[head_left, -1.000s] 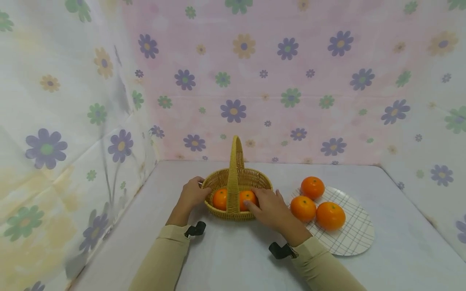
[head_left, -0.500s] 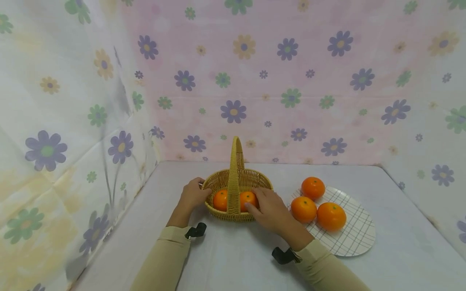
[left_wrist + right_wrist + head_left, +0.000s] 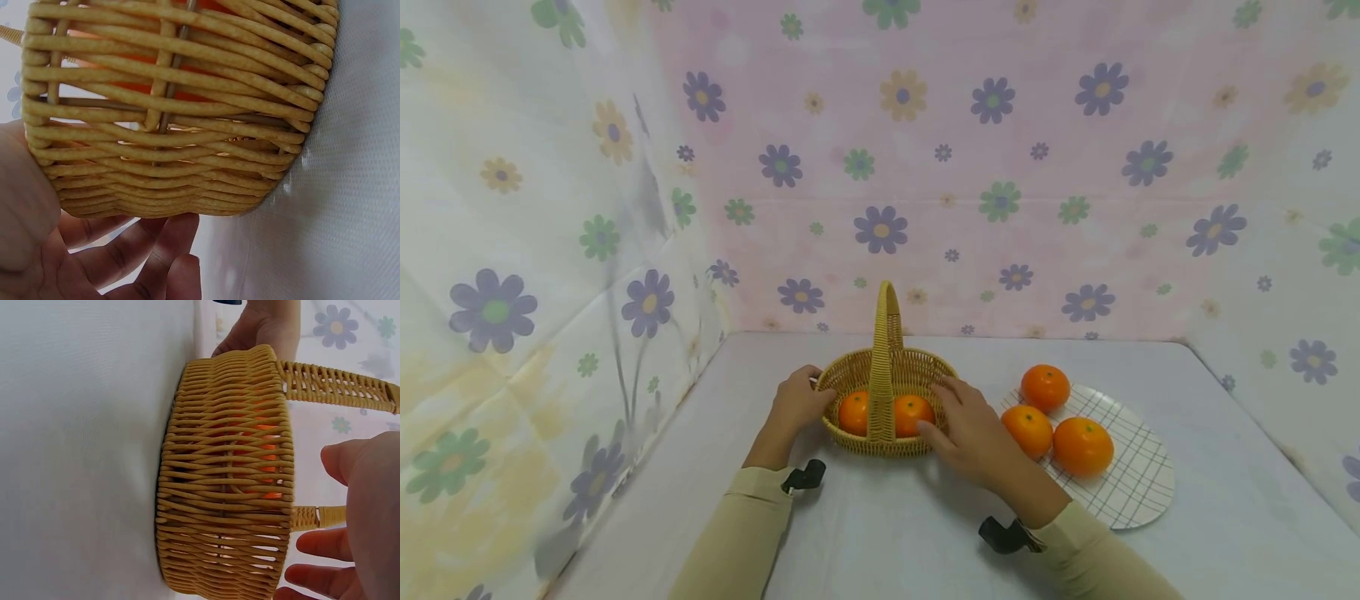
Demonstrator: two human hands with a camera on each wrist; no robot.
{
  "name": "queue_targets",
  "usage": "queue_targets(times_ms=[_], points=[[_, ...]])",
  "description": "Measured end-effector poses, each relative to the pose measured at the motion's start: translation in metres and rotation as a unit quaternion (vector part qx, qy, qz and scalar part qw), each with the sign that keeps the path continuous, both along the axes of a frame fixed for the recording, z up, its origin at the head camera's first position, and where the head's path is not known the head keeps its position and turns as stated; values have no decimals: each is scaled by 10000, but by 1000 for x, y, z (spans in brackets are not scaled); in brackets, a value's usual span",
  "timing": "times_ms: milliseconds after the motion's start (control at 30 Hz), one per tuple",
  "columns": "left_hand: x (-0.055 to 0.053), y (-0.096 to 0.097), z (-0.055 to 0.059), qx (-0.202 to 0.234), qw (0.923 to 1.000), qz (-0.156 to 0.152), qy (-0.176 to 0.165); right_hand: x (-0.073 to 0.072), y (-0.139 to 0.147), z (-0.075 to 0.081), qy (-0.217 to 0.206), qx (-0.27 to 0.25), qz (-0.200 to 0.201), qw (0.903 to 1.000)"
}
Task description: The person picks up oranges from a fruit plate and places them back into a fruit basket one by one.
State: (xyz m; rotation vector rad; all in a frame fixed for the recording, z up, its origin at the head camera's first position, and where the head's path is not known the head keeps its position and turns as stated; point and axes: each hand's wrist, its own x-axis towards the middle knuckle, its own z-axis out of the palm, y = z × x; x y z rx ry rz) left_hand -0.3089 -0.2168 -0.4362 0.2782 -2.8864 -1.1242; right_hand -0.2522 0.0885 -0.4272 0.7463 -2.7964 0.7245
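Observation:
A yellow-brown wicker basket (image 3: pixel 891 448) with a tall arched handle stands on the white table in the head view. Inside it lie two mandarins, the left mandarin (image 3: pixel 853 412) and the right mandarin (image 3: pixel 913 415), one on each side of the handle. My left hand (image 3: pixel 795 402) grips the basket's left end, thumb over the rim and fingers along the outside wall, as the left wrist view shows. Over the basket's right end is my right hand (image 3: pixel 976 435), fingers spread beside the right mandarin and holding nothing. In the right wrist view its fingertips (image 3: pixel 325 544) hover past the rim.
To the right lies a white plate (image 3: pixel 1138 483) with a dark grid pattern. Three mandarins are grouped at its left part: a back mandarin (image 3: pixel 1045 387), a left mandarin (image 3: pixel 1028 431) and a front mandarin (image 3: pixel 1082 446). Flowered cloth (image 3: pixel 925 175) hangs behind and at both sides.
My right hand has let go of the right mandarin in the basket and drawn slightly back to the right, uncovering more of it. My left hand stays on the basket.

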Motion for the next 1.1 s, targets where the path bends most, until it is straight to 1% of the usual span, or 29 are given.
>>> queue_targets(times_ms=[200,400,500,567,700,767,967,1100], points=[[2,2,2,9,10000,50,-54,6,7,4,163,37,-15,9999],[2,2,1,-9,10000,42,-41,11,13,9,123,-150,-14,9998],[2,2,1,-6,10000,18,-40,12,19,15,98,-212,22,9997],[2,1,2,6,10000,5,-56,12,25,20,111,-180,-22,9998],[2,1,4,8,10000,-12,-81,8,40,30,199,-72,-266,9994],[3,1,4,27,9999,-14,-112,5,48,34,225,-95,-352,9991],[1,-1,1,-13,9999,-42,-155,-3,72,46,-128,-388,-401,9984],[0,-2,1,2,9999,-69,-80,-9,91,55,-205,-465,-626,9967]])
